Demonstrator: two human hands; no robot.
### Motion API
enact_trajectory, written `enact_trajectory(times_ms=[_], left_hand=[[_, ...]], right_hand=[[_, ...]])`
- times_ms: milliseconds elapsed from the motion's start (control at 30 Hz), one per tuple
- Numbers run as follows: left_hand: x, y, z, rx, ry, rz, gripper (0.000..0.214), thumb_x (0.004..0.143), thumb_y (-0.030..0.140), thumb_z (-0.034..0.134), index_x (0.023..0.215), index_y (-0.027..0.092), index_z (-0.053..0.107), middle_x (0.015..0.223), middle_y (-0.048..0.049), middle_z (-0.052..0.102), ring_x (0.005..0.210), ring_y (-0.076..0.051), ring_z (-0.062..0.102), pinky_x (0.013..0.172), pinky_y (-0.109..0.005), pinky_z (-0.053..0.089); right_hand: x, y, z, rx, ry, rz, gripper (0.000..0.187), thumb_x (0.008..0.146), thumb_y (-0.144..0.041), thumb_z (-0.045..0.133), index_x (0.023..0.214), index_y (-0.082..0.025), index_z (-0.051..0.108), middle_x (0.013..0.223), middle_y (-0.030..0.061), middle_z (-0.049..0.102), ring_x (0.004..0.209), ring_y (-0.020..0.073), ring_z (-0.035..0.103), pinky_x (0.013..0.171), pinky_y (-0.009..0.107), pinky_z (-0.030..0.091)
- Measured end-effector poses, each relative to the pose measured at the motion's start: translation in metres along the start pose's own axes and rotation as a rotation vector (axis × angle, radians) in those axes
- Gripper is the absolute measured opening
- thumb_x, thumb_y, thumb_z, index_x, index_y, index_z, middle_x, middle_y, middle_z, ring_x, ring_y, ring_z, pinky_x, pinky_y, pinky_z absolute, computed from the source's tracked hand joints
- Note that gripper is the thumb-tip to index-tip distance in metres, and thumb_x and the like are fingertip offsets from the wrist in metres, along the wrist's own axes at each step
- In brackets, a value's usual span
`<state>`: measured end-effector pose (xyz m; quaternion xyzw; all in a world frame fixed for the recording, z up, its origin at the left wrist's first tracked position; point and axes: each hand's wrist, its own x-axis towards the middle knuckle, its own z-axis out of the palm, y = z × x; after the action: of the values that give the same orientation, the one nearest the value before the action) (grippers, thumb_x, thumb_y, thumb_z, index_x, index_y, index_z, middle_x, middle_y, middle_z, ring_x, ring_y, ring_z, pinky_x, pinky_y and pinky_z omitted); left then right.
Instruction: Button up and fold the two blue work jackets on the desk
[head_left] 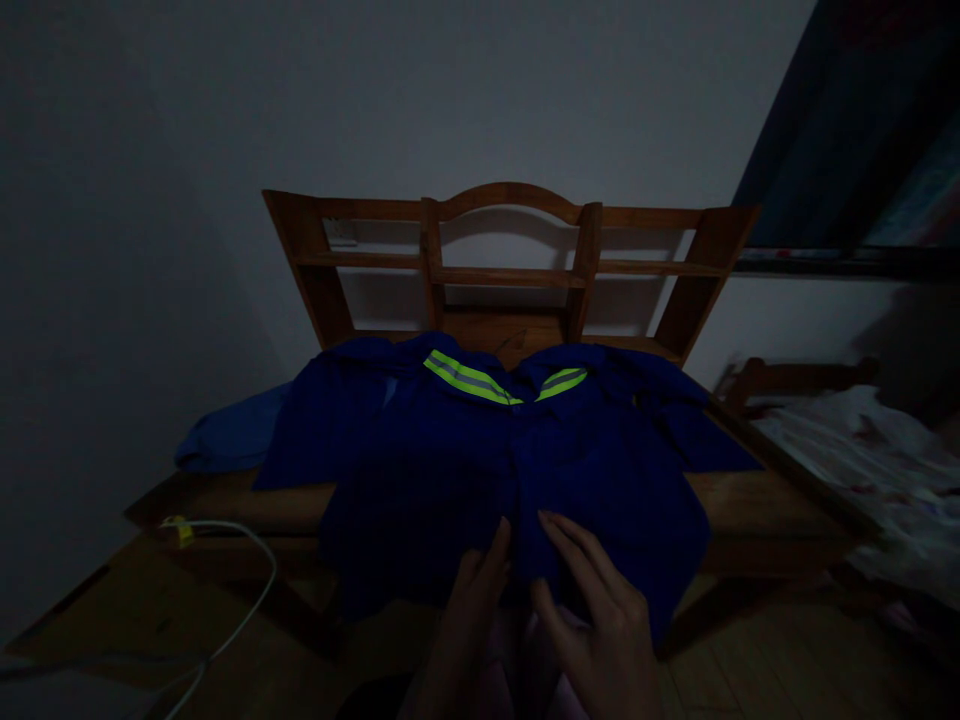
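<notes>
A dark blue work shirt (480, 450) with yellow-green reflective stripes on its collar lies spread face up on a wooden desk (757, 505). Its lower hem hangs over the desk's near edge. My left hand (469, 620) and my right hand (592, 620) meet at the shirt's front opening near the hem. The fingers of both hands are stretched out and lie on the cloth, touching the two front edges. The room is dim, so small details of the fabric are hard to make out.
The desk carries a wooden shelf rack (510, 265) against the white wall. A white cable (240, 600) with a yellow plug lies at the left. A bed with pale patterned bedding (862, 470) stands to the right. Wooden floor shows below.
</notes>
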<state>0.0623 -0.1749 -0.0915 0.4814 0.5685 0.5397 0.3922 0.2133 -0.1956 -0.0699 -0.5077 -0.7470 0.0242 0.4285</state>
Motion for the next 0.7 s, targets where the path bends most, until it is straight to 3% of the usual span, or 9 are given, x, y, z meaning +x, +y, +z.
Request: enact_trajectory(times_ms=[200, 333, 400, 467, 567, 633, 700], left_hand=[[-0.004, 0.029, 0.005, -0.136, -0.082, -0.142, 0.025, 0.06, 0.027, 0.069, 0.084, 0.02, 0.073, 0.075, -0.0079, 0.07, 0.092, -0.027, 0.064, 0.082, -0.034, 0.051], [-0.006, 0.048, 0.012, -0.254, -0.109, -0.193, 0.028, 0.062, 0.031, 0.071, 0.084, 0.015, 0.072, 0.074, -0.0089, 0.071, 0.095, -0.028, 0.064, 0.087, -0.036, 0.05], [-0.007, 0.052, 0.013, -0.271, -0.108, -0.193, 0.031, 0.061, 0.032, 0.073, 0.085, 0.013, 0.072, 0.077, -0.0099, 0.072, 0.095, -0.028, 0.065, 0.089, -0.037, 0.05], [-0.007, 0.053, 0.013, -0.281, -0.098, -0.212, 0.039, 0.058, 0.032, 0.076, 0.09, 0.011, 0.071, 0.08, -0.0114, 0.073, 0.094, -0.029, 0.065, 0.088, -0.039, 0.051], [-0.008, 0.056, 0.012, -0.261, -0.071, -0.265, 0.05, 0.051, 0.029, 0.081, 0.096, 0.01, 0.069, 0.083, -0.0127, 0.073, 0.093, -0.031, 0.066, 0.087, -0.042, 0.051], [-0.009, 0.059, 0.012, -0.241, -0.044, -0.295, 0.051, 0.048, 0.026, 0.082, 0.095, 0.01, 0.069, 0.084, -0.0127, 0.073, 0.094, -0.032, 0.066, 0.088, -0.042, 0.051], [-0.01, 0.062, 0.012, -0.232, -0.028, -0.307, 0.048, 0.048, 0.024, 0.082, 0.093, 0.011, 0.07, 0.084, -0.0126, 0.073, 0.093, -0.031, 0.066, 0.087, -0.042, 0.052]], right_hand=[[-0.001, -0.003, -0.005, 0.047, -0.004, -0.024, 0.052, 0.082, -0.016, 0.051, 0.133, -0.024, 0.045, 0.13, 0.0072, 0.051, 0.112, 0.0203, 0.055, 0.091, 0.033, 0.05], [-0.002, -0.002, -0.009, 0.183, 0.031, 0.013, 0.038, 0.083, -0.015, 0.051, 0.119, -0.025, 0.058, 0.117, 0.0051, 0.06, 0.105, 0.0184, 0.059, 0.089, 0.03, 0.05], [-0.002, 0.0, -0.009, 0.289, 0.101, 0.13, 0.024, 0.084, -0.018, 0.054, 0.104, -0.024, 0.064, 0.106, 0.0045, 0.064, 0.098, 0.0185, 0.062, 0.084, 0.028, 0.052], [-0.002, 0.005, -0.009, 0.418, 0.19, 0.361, 0.015, 0.082, -0.025, 0.06, 0.096, -0.021, 0.064, 0.094, 0.0046, 0.068, 0.086, 0.019, 0.066, 0.074, 0.027, 0.055], [-0.002, 0.011, -0.01, 0.641, 0.294, 0.715, 0.029, 0.076, -0.034, 0.067, 0.098, -0.019, 0.057, 0.086, 0.0045, 0.07, 0.07, 0.0189, 0.069, 0.063, 0.026, 0.056], [-0.002, 0.013, -0.012, 0.762, 0.32, 0.809, 0.035, 0.073, -0.036, 0.07, 0.099, -0.019, 0.054, 0.088, 0.0047, 0.07, 0.075, 0.0196, 0.069, 0.069, 0.026, 0.057], [-0.002, 0.014, -0.012, 0.847, 0.309, 0.806, 0.037, 0.072, -0.034, 0.072, 0.099, -0.019, 0.052, 0.087, 0.0042, 0.07, 0.085, 0.0203, 0.068, 0.078, 0.027, 0.055]])
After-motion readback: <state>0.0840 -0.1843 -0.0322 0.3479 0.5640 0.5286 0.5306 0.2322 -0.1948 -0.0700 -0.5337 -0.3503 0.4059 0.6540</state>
